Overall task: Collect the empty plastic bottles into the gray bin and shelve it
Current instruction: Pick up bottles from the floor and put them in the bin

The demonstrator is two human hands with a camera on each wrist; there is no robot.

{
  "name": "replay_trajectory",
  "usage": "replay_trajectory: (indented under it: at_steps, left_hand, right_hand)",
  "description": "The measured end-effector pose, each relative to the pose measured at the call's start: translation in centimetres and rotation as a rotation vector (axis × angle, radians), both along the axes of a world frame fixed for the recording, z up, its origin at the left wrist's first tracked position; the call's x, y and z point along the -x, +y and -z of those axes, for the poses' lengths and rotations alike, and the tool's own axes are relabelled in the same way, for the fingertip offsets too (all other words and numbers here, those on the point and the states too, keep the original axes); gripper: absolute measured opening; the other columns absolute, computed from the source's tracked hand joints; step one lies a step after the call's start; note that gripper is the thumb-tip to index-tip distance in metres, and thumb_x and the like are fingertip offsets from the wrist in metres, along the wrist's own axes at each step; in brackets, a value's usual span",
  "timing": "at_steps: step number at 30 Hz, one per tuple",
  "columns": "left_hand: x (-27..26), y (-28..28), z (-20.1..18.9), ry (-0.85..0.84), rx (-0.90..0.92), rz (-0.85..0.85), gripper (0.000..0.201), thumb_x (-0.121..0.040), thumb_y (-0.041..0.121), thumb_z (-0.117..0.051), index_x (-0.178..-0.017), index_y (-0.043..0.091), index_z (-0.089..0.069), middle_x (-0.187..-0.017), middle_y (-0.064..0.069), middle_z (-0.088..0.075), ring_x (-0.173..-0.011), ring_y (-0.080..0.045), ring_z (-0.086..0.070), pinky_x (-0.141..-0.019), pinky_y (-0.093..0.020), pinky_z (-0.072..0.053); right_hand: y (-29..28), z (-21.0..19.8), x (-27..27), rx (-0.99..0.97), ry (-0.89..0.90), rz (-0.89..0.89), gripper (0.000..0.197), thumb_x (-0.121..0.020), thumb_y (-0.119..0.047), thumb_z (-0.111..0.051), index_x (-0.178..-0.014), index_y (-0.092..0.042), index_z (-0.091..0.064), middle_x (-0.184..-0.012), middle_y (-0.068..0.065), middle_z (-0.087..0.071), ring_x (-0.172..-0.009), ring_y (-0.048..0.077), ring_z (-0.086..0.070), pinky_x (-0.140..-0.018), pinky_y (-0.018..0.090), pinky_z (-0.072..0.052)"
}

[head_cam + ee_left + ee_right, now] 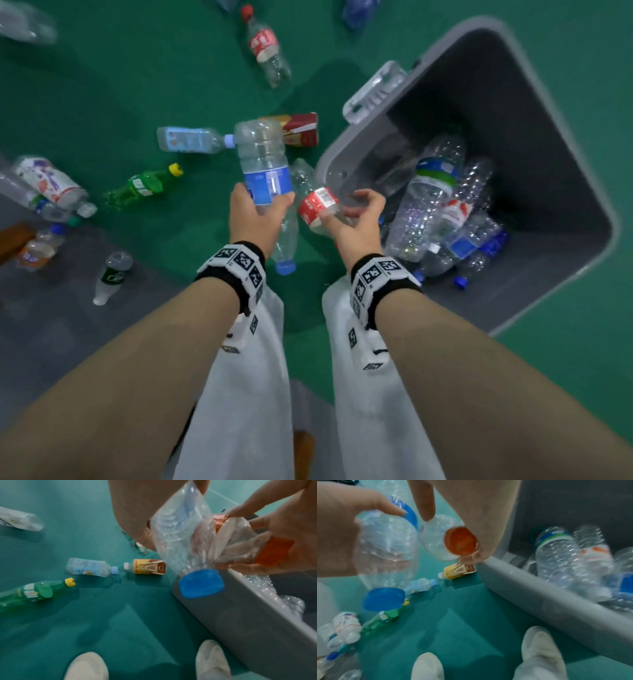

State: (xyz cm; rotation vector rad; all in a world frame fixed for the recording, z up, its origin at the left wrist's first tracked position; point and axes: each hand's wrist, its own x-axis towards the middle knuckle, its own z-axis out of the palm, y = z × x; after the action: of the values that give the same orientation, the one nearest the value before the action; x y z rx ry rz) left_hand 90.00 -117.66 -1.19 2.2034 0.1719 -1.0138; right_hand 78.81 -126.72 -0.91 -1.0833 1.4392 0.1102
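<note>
My left hand (255,216) grips a clear bottle with a blue label (265,171), bottom up and blue cap (201,583) hanging down. Beside it, my right hand (356,219) holds a crumpled clear bottle with a red label (317,205) and a red cap (460,540). Both hands are just left of the gray bin (513,120), near its rim (547,601). The bin stands open on the green floor with several empty bottles (431,205) piled inside.
Scattered on the floor to the left are a green bottle (144,185), a pale-blue-labelled bottle (191,139), a red and yellow drink pack (301,130), a cola bottle (267,48) and several more bottles (51,185). My white shoes (87,666) stand beside the bin.
</note>
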Motion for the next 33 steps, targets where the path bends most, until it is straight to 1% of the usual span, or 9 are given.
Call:
replay_trajectory:
  at_steps: [4,7,11,13,16,19,23,28,33]
  left_hand:
    - [2.6,-3.2,-1.9,-0.031,0.052,-0.145,0.022,-0.075,0.035,-0.067,-0.086,0.03,-0.048,-0.092,0.002,-0.062,-0.077,-0.015,-0.06,-0.08,-0.035,-0.051]
    - [3.9,-5.1,-2.7,-0.035,0.058,-0.126,0.019,-0.078,0.03,-0.067,-0.084,0.031,-0.049,-0.089,0.005,-0.062,-0.077,-0.013,-0.06,-0.081,-0.034,-0.05]
    - [5.4,-6.9,-3.0,-0.002,0.072,0.018,0.026,-0.073,0.037,-0.071,-0.091,0.033,-0.053,-0.098,0.002,-0.065,-0.086,-0.016,-0.063,-0.081,-0.035,-0.052]
    - [6.3,-8.1,-2.9,0.036,0.071,0.108,0.032,-0.075,0.035,-0.074,-0.099,0.028,-0.055,-0.099,0.003,-0.065,-0.084,-0.012,-0.063,-0.077,-0.028,-0.051]
    - [7.5,-10.7,-2.6,0.128,0.059,0.188,0.035,-0.077,0.038,-0.073,-0.104,0.023,-0.057,-0.098,0.006,-0.065,-0.082,-0.005,-0.063,-0.072,-0.021,-0.048]
    - [8.1,-13.1,-1.5,0.221,0.005,0.251,0.039,-0.079,0.049,-0.068,-0.105,0.022,-0.057,-0.102,0.003,-0.064,-0.088,-0.01,-0.063,-0.078,-0.029,-0.05]
    - [8.0,-16.3,1.0,0.18,-0.061,0.276,0.048,-0.077,0.057,-0.065,-0.103,0.017,-0.06,-0.098,0.002,-0.065,-0.086,-0.013,-0.064,-0.078,-0.029,-0.049]
    - [7.4,-20.0,4.4,0.104,-0.12,0.403,0.058,-0.073,0.062,-0.066,-0.105,0.015,-0.059,-0.098,-0.001,-0.065,-0.085,-0.016,-0.065,-0.081,-0.032,-0.052]
    - [7.4,-21.6,6.4,0.076,-0.204,0.476,0.066,-0.073,0.062,-0.065,-0.112,0.011,-0.054,-0.108,-0.006,-0.061,-0.09,-0.02,-0.062,-0.081,-0.032,-0.049]
  right_hand:
    - [-4.3,-1.0,3.1,-0.038,-0.01,0.073,0.038,-0.084,-0.007,-0.066,-0.112,-0.022,-0.046,-0.081,0.002,-0.061,-0.076,0.019,-0.065,-0.084,0.049,-0.056]
    - [-6.2,-1.3,4.5,-0.094,-0.037,0.045,0.031,-0.087,-0.001,-0.062,-0.113,-0.015,-0.052,-0.085,0.004,-0.06,-0.079,0.021,-0.064,-0.082,0.044,-0.058]
    - [-7.8,-1.7,6.6,-0.089,-0.049,0.095,0.026,-0.089,0.002,-0.058,-0.111,-0.012,-0.055,-0.092,0.006,-0.06,-0.08,0.019,-0.063,-0.072,0.028,-0.058]
    - [-8.4,-1.5,7.7,-0.083,-0.04,0.188,0.025,-0.09,0.002,-0.058,-0.111,-0.011,-0.055,-0.098,0.013,-0.062,-0.081,0.023,-0.065,-0.075,0.031,-0.059]
    - [-9.3,-0.5,9.0,-0.117,-0.014,0.279,0.028,-0.089,-0.003,-0.062,-0.115,-0.013,-0.055,-0.099,0.011,-0.067,-0.085,0.025,-0.069,-0.083,0.04,-0.058]
    - [-9.7,0.9,9.4,-0.179,0.003,0.323,0.039,-0.087,-0.004,-0.066,-0.122,-0.014,-0.051,-0.093,0.004,-0.066,-0.082,0.021,-0.068,-0.081,0.036,-0.058]
    - [-10.0,3.0,8.9,-0.219,0.044,0.431,0.053,-0.083,-0.007,-0.071,-0.13,-0.013,-0.048,-0.095,-0.001,-0.064,-0.096,0.023,-0.066,-0.093,0.038,-0.054]
    - [-11.3,5.1,7.8,-0.275,0.022,0.674,0.06,-0.082,0.001,-0.068,-0.135,-0.012,-0.046,-0.123,0.014,-0.062,-0.111,0.029,-0.062,-0.099,0.048,-0.049]
    - [-13.6,5.9,7.6,-0.302,-0.033,0.818,0.062,-0.083,0.01,-0.06,-0.139,-0.012,-0.044,-0.125,0.015,-0.061,-0.11,0.03,-0.063,-0.093,0.044,-0.053]
